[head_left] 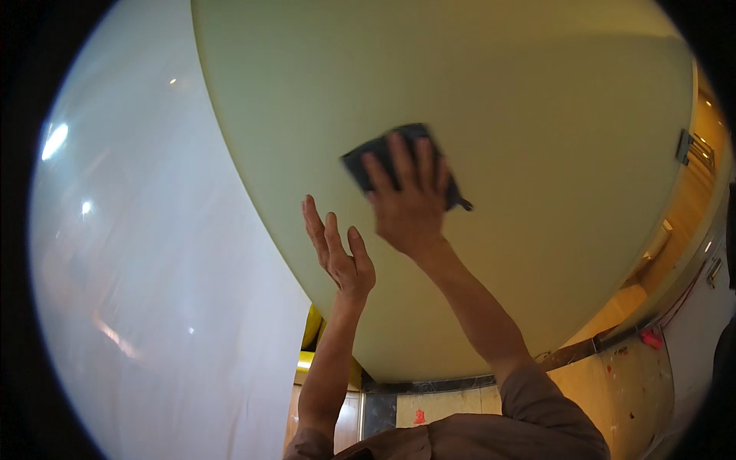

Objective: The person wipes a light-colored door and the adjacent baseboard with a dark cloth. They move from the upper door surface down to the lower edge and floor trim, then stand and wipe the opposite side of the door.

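Note:
My right hand (410,203) presses a dark grey cloth (368,162) flat against a big pale yellow-green panel (552,169). Its fingers are spread over the cloth, and a corner of the cloth pokes out to the right of the palm. Slight blur lies over this hand. Lower and to the left, my left hand (337,249) is raised in front of the panel with fingers stretched apart, holding nothing. Whether its palm touches the panel, I cannot tell.
A glossy white surface (169,245) with light reflections borders the panel on the left. At the right edge sits a dark fitting (683,146). A dark trim strip (437,385) runs along the bottom, near a yellow object (311,328). Something pinkish-red (652,338) lies lower right.

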A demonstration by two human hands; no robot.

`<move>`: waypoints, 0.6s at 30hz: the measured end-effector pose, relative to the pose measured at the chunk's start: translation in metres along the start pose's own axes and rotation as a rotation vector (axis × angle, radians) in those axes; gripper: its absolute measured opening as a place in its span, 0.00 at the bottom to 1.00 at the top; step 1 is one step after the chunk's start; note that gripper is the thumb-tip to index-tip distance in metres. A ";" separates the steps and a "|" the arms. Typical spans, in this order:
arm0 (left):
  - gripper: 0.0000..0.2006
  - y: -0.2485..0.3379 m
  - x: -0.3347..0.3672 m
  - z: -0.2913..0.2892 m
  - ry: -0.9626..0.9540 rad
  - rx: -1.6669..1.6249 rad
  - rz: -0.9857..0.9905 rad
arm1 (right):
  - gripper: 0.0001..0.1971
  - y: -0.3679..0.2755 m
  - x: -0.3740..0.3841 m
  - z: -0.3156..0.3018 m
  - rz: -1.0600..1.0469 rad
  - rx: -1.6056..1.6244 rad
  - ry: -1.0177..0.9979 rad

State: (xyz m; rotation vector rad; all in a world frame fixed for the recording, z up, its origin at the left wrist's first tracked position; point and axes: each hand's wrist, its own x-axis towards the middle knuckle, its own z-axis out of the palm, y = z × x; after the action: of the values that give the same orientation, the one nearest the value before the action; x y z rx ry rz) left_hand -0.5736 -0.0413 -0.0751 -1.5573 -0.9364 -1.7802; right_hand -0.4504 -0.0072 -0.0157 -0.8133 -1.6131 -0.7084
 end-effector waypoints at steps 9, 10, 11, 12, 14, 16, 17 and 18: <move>0.21 -0.014 -0.009 0.031 -0.142 0.127 0.121 | 0.29 0.161 -0.053 -0.078 0.357 -0.401 0.288; 0.21 -0.017 -0.011 0.032 -0.149 0.136 0.129 | 0.29 0.172 -0.060 -0.084 0.402 -0.400 0.323; 0.21 -0.021 -0.014 0.032 -0.155 0.144 0.137 | 0.29 0.180 -0.067 -0.087 0.457 -0.395 0.332; 0.21 -0.024 -0.016 0.033 -0.155 0.147 0.142 | 0.30 0.187 -0.073 -0.088 0.505 -0.394 0.345; 0.19 -0.027 -0.015 0.031 -0.133 0.131 0.141 | 0.30 0.193 -0.082 -0.086 0.572 -0.408 0.371; 0.21 -0.016 -0.005 0.032 -0.132 0.120 0.154 | 0.30 0.185 -0.078 -0.081 0.625 -0.422 0.387; 0.21 -0.013 -0.006 0.033 -0.124 0.085 0.157 | 0.30 0.173 -0.077 -0.076 0.584 -0.438 0.366; 0.22 -0.013 -0.004 0.032 -0.123 0.058 0.163 | 0.30 0.155 -0.073 -0.068 0.549 -0.445 0.341</move>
State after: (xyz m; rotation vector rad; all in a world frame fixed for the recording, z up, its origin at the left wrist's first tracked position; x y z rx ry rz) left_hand -0.5654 -0.0079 -0.0781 -1.6718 -0.8824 -1.5465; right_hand -0.2773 0.0184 -0.0717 -1.3117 -0.8711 -0.7592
